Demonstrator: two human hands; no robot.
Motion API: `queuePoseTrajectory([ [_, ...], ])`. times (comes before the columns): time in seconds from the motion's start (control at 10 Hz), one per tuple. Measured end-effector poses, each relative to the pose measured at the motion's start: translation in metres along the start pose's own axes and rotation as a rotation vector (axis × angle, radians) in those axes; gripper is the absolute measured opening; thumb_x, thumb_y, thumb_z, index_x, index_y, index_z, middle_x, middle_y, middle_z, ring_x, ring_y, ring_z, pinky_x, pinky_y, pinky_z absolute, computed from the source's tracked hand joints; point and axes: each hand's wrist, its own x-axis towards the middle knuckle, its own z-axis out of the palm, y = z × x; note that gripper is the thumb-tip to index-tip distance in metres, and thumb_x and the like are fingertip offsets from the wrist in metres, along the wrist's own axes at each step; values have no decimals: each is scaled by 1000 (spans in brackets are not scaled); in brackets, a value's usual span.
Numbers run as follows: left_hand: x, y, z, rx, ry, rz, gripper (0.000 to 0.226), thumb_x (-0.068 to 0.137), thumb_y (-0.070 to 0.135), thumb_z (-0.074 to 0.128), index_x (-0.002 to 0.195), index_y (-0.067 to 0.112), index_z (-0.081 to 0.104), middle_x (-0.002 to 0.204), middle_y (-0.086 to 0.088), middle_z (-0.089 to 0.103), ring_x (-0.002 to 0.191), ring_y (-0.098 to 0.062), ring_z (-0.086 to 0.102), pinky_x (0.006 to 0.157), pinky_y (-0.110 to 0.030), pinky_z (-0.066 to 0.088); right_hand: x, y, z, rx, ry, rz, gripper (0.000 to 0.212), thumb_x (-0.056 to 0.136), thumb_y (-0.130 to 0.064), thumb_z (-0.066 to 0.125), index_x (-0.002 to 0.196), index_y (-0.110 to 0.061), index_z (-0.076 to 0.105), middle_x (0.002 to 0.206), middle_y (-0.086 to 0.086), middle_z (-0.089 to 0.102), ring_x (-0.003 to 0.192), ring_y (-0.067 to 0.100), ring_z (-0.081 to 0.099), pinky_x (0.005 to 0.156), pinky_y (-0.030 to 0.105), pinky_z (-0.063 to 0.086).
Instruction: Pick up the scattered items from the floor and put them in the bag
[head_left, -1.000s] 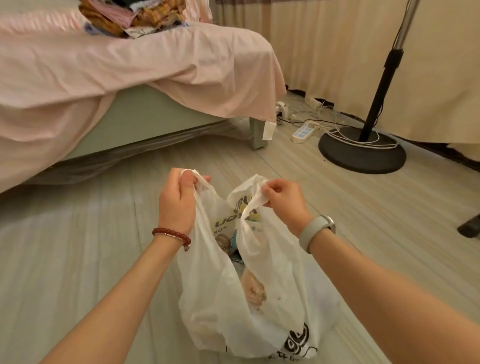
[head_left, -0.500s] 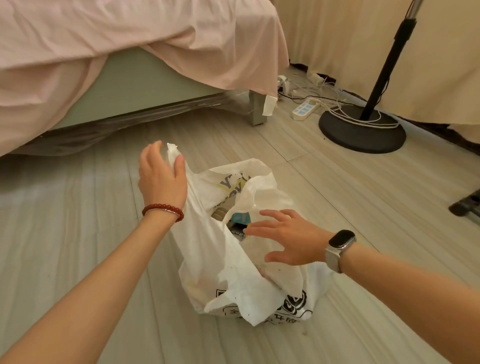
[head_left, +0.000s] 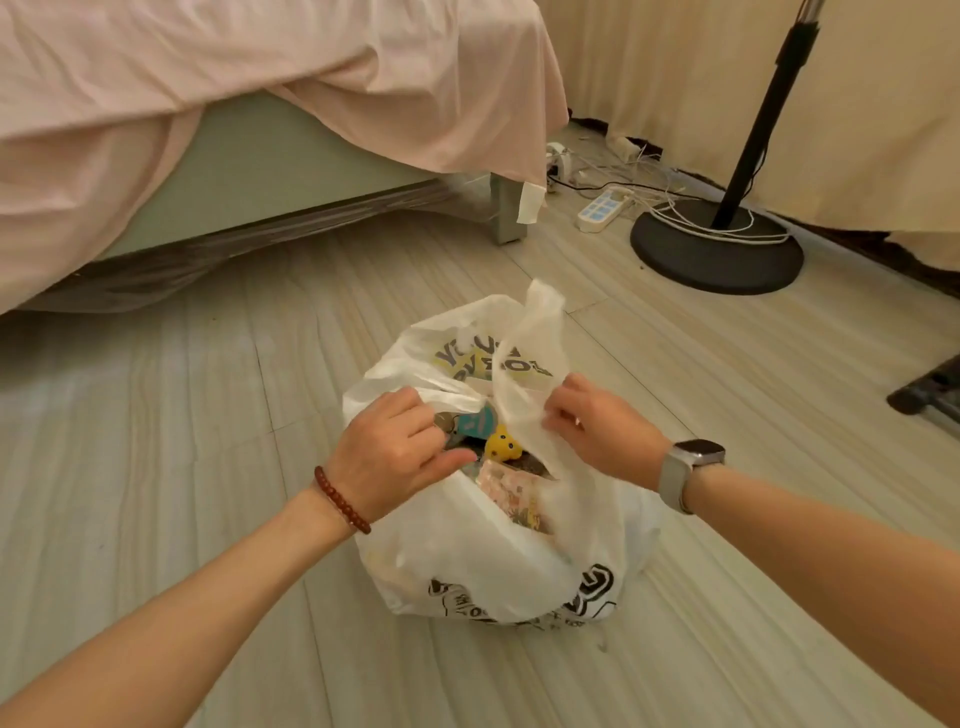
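A white plastic bag (head_left: 467, 561) with black and yellow print sits on the pale wood floor in the middle of the view. Its mouth gapes and shows a small yellow toy (head_left: 503, 443), a teal item (head_left: 478, 422) and a pink printed packet (head_left: 511, 491) inside. My left hand (head_left: 387, 457), with a red bead bracelet, pinches the bag's left rim. My right hand (head_left: 597, 428), with a grey watch on its wrist, grips the bag's right handle, which stands up above it.
A bed (head_left: 249, 171) with a pink sheet fills the upper left. A black stand with a round base (head_left: 717, 254) is at the upper right, next to a white power strip (head_left: 602, 208) and tangled cables. A dark object (head_left: 930, 395) lies at the right edge.
The bag dropped lower onto the floor. My right hand let go, hovered open over the bag, and now grips the right handle again; my left hand moved from the raised handle down to the rim.
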Motion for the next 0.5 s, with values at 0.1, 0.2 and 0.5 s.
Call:
queuePoseTrajectory([
  [0.1, 22, 17, 4, -114, 170, -2, 45, 92, 35, 47, 56, 9, 41, 51, -8, 44, 64, -16, 34, 58, -23, 35, 15, -25, -8, 385, 322, 136, 14, 90, -19, 53, 82, -10, 59, 77, 4, 58, 71, 24, 56, 70, 35, 46],
  [0.2, 28, 28, 12, -217, 200, -49, 48, 91, 39, 47, 56, 7, 43, 61, -10, 46, 70, -19, 39, 60, -28, 40, 20, -34, -1, 565, 176, 201, 9, 87, -14, 58, 81, -12, 63, 68, 1, 61, 67, 20, 60, 77, 39, 54],
  [0.5, 30, -1, 27, 62, -370, -358, 69, 81, 72, 11, 141, 40, 7, 154, 3, 3, 139, -28, -4, 111, -53, -4, 16, -24, 6, 879, -234, 403, 29, 91, -12, 50, 120, -14, 44, 93, -5, 65, 102, 21, 62, 93, 35, 47],
])
